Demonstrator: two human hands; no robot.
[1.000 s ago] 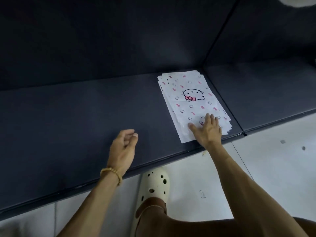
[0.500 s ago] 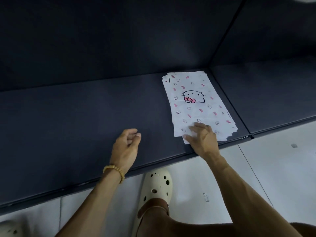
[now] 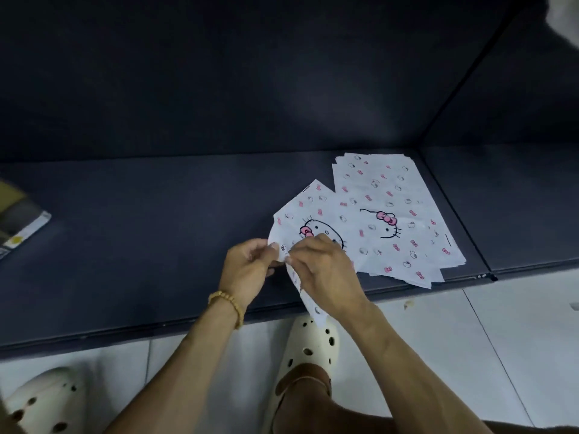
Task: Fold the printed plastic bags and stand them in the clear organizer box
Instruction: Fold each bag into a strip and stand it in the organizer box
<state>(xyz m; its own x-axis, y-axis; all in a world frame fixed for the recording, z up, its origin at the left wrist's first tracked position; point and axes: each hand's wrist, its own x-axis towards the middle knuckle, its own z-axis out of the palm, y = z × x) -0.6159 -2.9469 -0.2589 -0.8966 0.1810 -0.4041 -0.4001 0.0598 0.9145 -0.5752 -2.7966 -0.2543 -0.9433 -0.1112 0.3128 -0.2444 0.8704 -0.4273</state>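
A stack of white printed plastic bags (image 3: 394, 195) with pink bows and a cat face lies flat on the dark cushion (image 3: 141, 233), right of middle. One bag (image 3: 313, 211) is pulled off the stack to the left and lifted at its near edge. My left hand (image 3: 250, 267) and my right hand (image 3: 322, 270) both pinch that bag's near left edge, fingertips close together. Its lower corner hangs over the cushion's front edge. The clear organizer box is not in view.
A dark upholstered backrest (image 3: 250, 73) rises behind the seat. A seam (image 3: 454, 214) splits off a second cushion on the right. A flat packet (image 3: 22, 227) lies at the far left. Below are white floor tiles (image 3: 485, 339) and cream clogs (image 3: 310, 346).
My right hand drew the top bag off the stack toward the left and lifted its edge. My left hand came over from the bare cushion and took hold of the same bag.
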